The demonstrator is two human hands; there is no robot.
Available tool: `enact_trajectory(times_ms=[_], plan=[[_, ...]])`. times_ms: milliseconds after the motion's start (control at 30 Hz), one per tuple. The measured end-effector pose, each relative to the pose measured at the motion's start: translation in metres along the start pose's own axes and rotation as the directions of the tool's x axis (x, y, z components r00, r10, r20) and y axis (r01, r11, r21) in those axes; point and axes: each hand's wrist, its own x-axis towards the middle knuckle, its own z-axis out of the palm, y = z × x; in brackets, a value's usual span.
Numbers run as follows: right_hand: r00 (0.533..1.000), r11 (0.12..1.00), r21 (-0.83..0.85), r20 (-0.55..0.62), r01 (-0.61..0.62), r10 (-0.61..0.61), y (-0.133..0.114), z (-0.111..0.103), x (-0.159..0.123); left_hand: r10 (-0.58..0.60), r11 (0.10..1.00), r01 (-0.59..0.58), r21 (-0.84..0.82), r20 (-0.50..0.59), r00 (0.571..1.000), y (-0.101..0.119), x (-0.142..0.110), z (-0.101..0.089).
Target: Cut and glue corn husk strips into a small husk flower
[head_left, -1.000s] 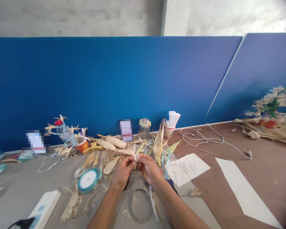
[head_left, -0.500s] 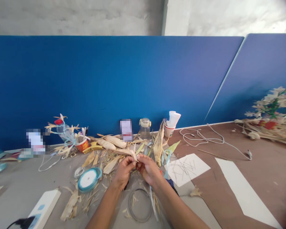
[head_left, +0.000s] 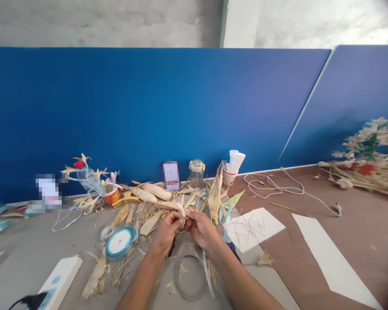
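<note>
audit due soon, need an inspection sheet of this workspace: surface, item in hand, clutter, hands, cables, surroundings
Surface: grey tabletop adjoining brown tabletop at right
Item in hand: pale husk piece, lower end between the fingertips
Clutter: husk scraps, ribbon spool, paper sheet with thin dark strands
Hands: left hand and right hand close together, both pinching
Cables: white cable loosely looped at right; black plug in power strip
Surroundings: blue partition, concrete wall behind
</note>
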Motion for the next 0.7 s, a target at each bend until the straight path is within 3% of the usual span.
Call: enact_trajectory(times_ms=[400,700], plan=[[1.0,0.998,0.052,-0.019,0.017,-0.016,0.0076,-0.0012,0.001,0.007,1.0,-0.008,-0.028,-0.029,1.0,-0.0021,-0.0012,0.003],[0.999,0.999,0.029,0.0,0.036,-0.036,0.0071,-0.003,0.0017,-0.012,0.996,0.016,-0.084,0.044,0.999,-0.0001,-0.0019,0.0064]])
